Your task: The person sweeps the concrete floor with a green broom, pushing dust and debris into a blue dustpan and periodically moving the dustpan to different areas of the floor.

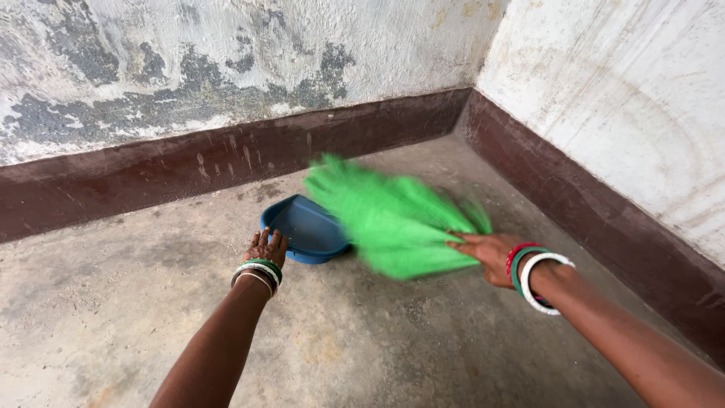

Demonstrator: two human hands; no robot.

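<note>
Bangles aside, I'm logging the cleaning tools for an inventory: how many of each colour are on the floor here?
Green: 1, the broom, blurred, held in the right hand.
Blue: 1, the dustpan, held at its near edge by the left hand.
Total: 2

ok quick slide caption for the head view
Left hand steadies a blue dustpan while the right hand swings a blurred green broom in a concrete corner.
</note>
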